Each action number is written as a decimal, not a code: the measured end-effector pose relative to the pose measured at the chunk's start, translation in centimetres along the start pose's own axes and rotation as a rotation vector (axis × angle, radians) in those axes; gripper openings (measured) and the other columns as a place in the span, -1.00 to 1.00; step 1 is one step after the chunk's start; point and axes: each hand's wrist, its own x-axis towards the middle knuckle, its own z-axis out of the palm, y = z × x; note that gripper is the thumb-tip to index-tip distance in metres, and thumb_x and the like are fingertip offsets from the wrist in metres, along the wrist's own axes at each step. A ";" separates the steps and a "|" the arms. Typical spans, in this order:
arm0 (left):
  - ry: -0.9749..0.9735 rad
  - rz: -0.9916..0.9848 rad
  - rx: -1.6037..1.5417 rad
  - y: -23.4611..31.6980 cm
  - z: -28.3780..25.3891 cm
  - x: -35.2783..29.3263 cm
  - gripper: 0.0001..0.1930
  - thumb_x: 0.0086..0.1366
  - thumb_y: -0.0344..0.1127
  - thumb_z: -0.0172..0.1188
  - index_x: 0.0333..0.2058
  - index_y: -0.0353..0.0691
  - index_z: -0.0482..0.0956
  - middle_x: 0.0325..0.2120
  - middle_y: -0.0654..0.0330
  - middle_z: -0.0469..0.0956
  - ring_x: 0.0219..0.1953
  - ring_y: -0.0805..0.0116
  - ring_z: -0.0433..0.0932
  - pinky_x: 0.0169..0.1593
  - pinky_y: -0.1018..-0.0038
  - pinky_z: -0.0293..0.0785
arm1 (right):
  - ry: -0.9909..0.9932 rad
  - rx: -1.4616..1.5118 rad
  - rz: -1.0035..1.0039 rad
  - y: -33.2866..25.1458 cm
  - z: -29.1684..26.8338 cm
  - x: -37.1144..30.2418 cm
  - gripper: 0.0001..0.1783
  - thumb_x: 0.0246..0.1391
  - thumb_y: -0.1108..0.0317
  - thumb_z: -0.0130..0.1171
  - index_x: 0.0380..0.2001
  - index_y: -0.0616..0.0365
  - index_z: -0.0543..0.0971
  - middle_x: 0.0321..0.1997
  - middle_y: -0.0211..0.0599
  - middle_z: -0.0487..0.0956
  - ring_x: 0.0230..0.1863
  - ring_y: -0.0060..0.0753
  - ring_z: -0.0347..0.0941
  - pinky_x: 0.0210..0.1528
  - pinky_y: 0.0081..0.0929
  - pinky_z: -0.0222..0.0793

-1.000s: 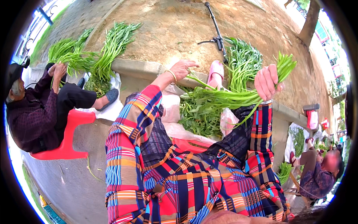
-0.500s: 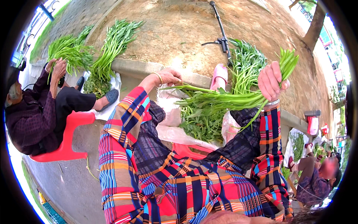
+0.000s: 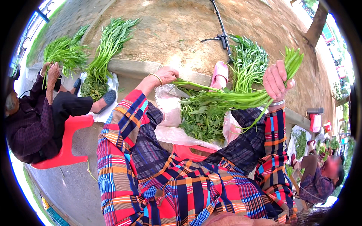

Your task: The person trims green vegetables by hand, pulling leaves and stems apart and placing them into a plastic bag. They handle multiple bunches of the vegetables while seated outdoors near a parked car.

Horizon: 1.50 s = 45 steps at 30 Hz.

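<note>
My right hand (image 3: 276,81) is closed around a bunch of long-stemmed leafy greens (image 3: 241,98), which look like water spinach. Pale cut ends stick out above the fist, and the leafy part reaches left across my lap. At the bunch's left end, my left hand (image 3: 166,75) is closed in a pinch on one thin stem drawn out toward it; the fingertips are partly hidden. Below lies a heap of loose greens (image 3: 201,118) on a pale plastic sheet (image 3: 169,133) between my knees. More long greens (image 3: 247,62) rest beyond, beside a pink slipper (image 3: 220,73).
A black stand pole (image 3: 218,22) lies on the bare soil past the concrete curb (image 3: 132,67). At the left, a person on a red stool (image 3: 73,139) handles greens (image 3: 66,54), near another pile (image 3: 109,49). A second person (image 3: 320,177) sits at the right.
My left hand has shifted slightly left and down, and a stem now stretches from it to the bunch. My right hand keeps its hold, almost still.
</note>
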 end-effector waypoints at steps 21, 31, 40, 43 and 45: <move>0.025 0.140 0.031 1.7 2.5 1.3 -0.83 -0.09 -0.34 0.04 -0.47 -0.19 0.52 -0.55 0.05 0.48 -0.43 0.18 0.46 -0.33 0.40 0.36 | -0.107 0.019 0.018 -0.2 0.2 -0.1 -0.75 -0.28 0.48 0.15 -0.61 0.17 0.24 -0.83 -0.35 0.32 -0.84 -0.48 0.25 -0.77 -0.48 0.32; 0.043 0.080 -0.043 3.3 2.4 1.1 -0.74 -0.14 -0.42 -0.01 -0.40 -0.15 0.54 -0.53 0.02 0.49 -0.43 0.15 0.48 -0.31 0.41 0.38 | -0.084 0.026 0.039 -0.2 0.5 -0.5 -0.74 -0.28 0.47 0.16 -0.61 0.17 0.24 -0.83 -0.33 0.33 -0.83 -0.46 0.27 -0.75 -0.45 0.33; 0.012 0.086 -0.040 3.1 2.7 1.4 -0.76 -0.16 -0.43 -0.02 -0.44 -0.16 0.54 -0.57 0.04 0.48 -0.46 0.15 0.47 -0.35 0.40 0.37 | -0.085 0.041 0.035 0.1 0.5 -0.7 -0.74 -0.28 0.46 0.16 -0.60 0.18 0.24 -0.83 -0.33 0.33 -0.83 -0.45 0.27 -0.75 -0.44 0.32; 0.016 0.114 -0.059 2.8 2.9 1.4 -0.77 -0.16 -0.43 -0.04 -0.46 -0.17 0.54 -0.59 0.04 0.48 -0.48 0.13 0.46 -0.37 0.41 0.36 | -0.115 0.044 0.045 0.2 0.5 -0.6 -0.74 -0.27 0.46 0.16 -0.60 0.18 0.24 -0.82 -0.33 0.33 -0.83 -0.45 0.27 -0.75 -0.44 0.32; 0.014 0.106 -0.030 2.9 2.9 1.4 -0.77 -0.16 -0.42 -0.05 -0.47 -0.16 0.54 -0.60 0.04 0.48 -0.48 0.12 0.46 -0.39 0.40 0.36 | -0.153 0.045 0.054 0.3 0.4 -0.4 -0.73 -0.26 0.45 0.16 -0.59 0.18 0.24 -0.82 -0.33 0.33 -0.82 -0.45 0.28 -0.74 -0.44 0.32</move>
